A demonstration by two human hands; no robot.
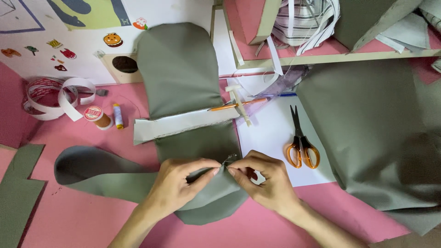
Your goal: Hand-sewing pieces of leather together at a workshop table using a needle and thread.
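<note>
Grip of both hands (220, 181) pinches matte grey-green fabric (183, 78), perhaps a seam.

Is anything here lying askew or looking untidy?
Mostly tidy. The white strip lies slanted across the grey fabric, and loose tape curls at the left. Both hands pinch the fabric edge.

bright, even light | soft shadows | sharp focus | no glare
</note>
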